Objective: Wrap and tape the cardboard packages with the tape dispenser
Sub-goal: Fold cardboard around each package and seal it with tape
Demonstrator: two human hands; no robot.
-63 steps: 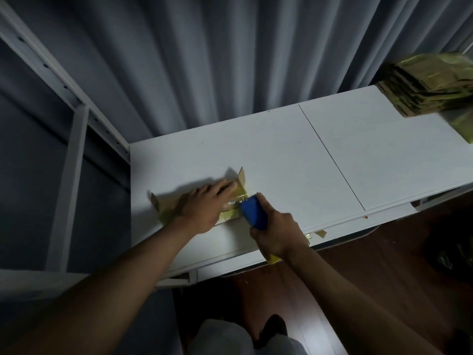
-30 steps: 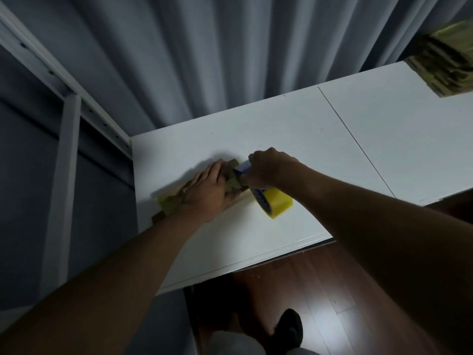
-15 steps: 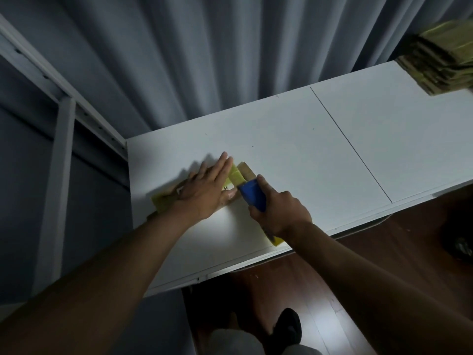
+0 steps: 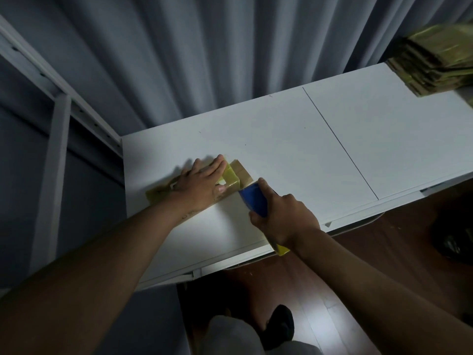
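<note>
A room in a home, used for packing: grey curtains (image 4: 204,60) hang behind a white surface (image 4: 294,139), a white metal frame (image 4: 56,119) stands left, dark wood floor (image 4: 320,290) below, stacked packages (image 4: 435,62) at right.

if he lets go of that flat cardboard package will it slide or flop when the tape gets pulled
Probably slides: the cardboard package lies thin and flat on the smooth white table, and the left hand presses it down. Likely fairly stiff, since it lies flat. One flap sticks up and may bend.

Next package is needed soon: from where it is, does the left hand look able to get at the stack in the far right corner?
Probably not: the left hand lies flat on the package, and the stack sits across the table.
</note>
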